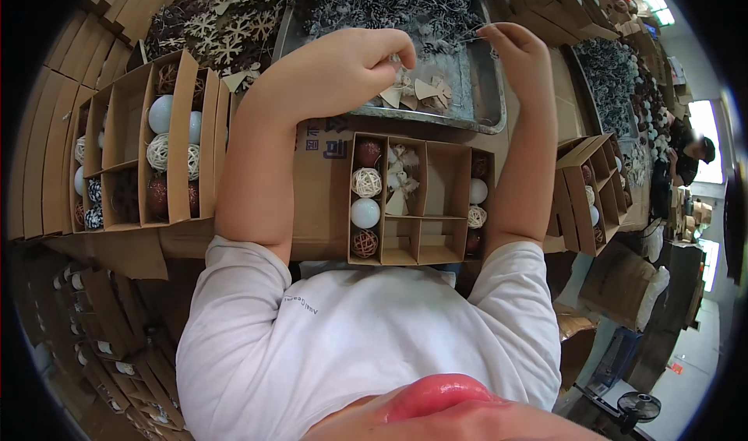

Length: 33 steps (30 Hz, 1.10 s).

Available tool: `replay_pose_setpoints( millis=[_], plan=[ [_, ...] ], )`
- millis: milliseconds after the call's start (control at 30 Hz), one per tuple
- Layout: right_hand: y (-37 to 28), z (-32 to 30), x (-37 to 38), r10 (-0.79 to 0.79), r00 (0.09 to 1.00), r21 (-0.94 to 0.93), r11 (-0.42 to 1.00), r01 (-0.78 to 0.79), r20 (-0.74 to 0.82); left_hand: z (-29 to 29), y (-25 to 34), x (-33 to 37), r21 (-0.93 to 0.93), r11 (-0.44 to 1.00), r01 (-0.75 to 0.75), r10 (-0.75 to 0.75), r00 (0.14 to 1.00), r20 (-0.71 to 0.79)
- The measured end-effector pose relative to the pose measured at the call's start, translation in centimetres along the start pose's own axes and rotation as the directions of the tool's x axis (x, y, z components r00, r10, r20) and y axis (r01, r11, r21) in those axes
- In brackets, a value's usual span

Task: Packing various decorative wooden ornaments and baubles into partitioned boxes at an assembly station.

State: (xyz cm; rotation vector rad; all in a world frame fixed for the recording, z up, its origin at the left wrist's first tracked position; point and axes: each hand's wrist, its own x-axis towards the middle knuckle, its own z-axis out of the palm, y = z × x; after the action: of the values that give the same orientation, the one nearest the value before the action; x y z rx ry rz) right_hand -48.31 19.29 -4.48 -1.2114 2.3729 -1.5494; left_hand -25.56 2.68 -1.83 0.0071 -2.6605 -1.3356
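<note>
The left hand (pixel 354 67) pinches a small wooden ornament (pixel 401 79) over the metal tray (pixel 487 102); the right hand (pixel 514 51) pinches a thin string (pixel 470 39) nearby. The divided box (pixel 444 180) lies just below the tray's edge, between the forearms.

In the divided brown cardboard box (pixel 421 242) before the person, the left column holds four balls: one dark red, two wicker, one glossy white. Left of it stand two more filled boxes.
</note>
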Motion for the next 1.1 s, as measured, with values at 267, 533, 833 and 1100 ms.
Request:
replay_pose_setpoints(
  millis=[267,533,833,1100],
  plan=[
    [1.2,-2.2,-0.8,0.053,0.998,-0.127,0.991,-0.049,0.030,0.1,-0.3,1.1,-0.030,0.996,0.089,-0.091,0.991,-0.102],
    [1.3,-5.3,-0.6,-0.028,0.995,0.015,1.000,0.026,0.095,0.6,-1.3,1.5,-0.102,0.993,0.064,-0.085,0.973,-0.216],
    [1.8,-5.8,-0.3,-0.212,0.916,0.852,0.482,-0.205,0.341,0.2,-4.1,3.0,-0.936,0.228,-0.268,-0.088,0.952,-0.294],
    [2.1,-4.5,0.6,0.148,0.976,0.945,0.260,-0.197,0.163,-0.3,-6.3,5.8,-0.989,-0.022,-0.148,0.058,0.987,-0.149]
  ],
)
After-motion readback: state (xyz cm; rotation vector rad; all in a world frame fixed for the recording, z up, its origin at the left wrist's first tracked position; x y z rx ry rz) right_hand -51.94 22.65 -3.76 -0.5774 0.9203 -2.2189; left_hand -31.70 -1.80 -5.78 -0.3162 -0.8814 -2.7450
